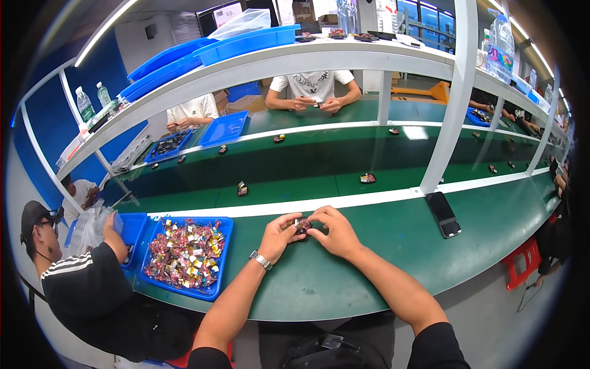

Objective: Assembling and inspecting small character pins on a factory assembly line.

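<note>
1. I see my left hand and right hand meeting over the green bench, just below the white strip that runs along its far edge.
2. Between them sits a small dark part with reddish bits; the fingers of both hands are closed on it, thumbs and fingertips pinching from either side. It is held just above the bench surface, near the middle of the view.
3. A wristwatch with a metal band is on my left wrist.
4. At 9 o'clock from the hands, a blue tray rests on the bench, heaped with small wrapped pieces in red, pink and yellow.
5. At 3 o'clock, slightly up, a black phone lies flat on the bench beside a white post.
6. At 12 o'clock, past the white strip, a darker green belt carries a few scattered small parts well apart from each other.
7. At 8 o'clock a person in a black cap and black shirt handles clear bags by another blue tray.
8. Across the belt, two people in white shirts work with their hands on the far bench.
</note>
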